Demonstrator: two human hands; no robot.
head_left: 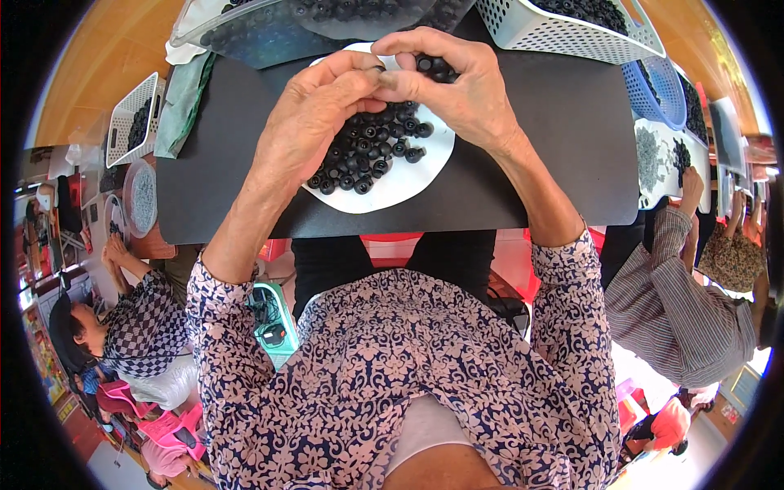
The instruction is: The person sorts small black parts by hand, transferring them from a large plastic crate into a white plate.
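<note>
Small round black parts (365,151), ring-topped and perhaps rubber or plastic, lie heaped on a flat white plate-like sheet (426,173) before me. Above its far side my two hands meet, fingertip to fingertip. My left hand (327,96) is closed in a pinch, with a dark bit of one black part showing at its fingertips. My right hand (467,86) curls around several black parts (436,69) between its fingers and palm. Its thumb presses toward the left fingertips. What exactly lies between the thumbs is mostly hidden.
A clear tub (269,41) of black parts stands beyond the sheet on the dark tabletop (563,155). White baskets (563,37) (135,118) and a blue basket (660,94) hold more. A green cloth (184,106) lies left. Co-workers sit on both sides.
</note>
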